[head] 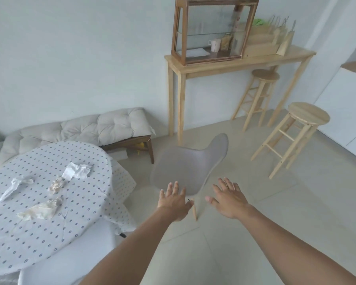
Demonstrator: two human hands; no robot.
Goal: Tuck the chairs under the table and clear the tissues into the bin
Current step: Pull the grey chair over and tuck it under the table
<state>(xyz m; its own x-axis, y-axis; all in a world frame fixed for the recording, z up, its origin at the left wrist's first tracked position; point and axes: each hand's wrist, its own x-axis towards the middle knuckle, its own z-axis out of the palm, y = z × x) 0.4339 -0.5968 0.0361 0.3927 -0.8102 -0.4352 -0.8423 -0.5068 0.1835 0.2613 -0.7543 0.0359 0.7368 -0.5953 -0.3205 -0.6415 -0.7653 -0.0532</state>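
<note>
A grey shell chair (190, 167) with pale wooden legs stands on the floor, apart from the round table (95, 204), which wears a dotted cloth. Several crumpled tissues lie on the cloth, one white (76, 170), one long (13, 187), one stained (39, 210). My left hand (174, 199) hovers open over the chair's near edge. My right hand (228, 197) is open just right of the chair, fingers spread, holding nothing. A white chair (70, 258) sits at the table's near side, partly under the cloth. No bin is in view.
A cushioned bench (103, 128) runs along the wall behind the table. A tall wooden console (234, 64) carries a glass cabinet and paper bags. Two wooden stools (296, 136) (259, 95) stand by it. Tiled floor stretches to the right.
</note>
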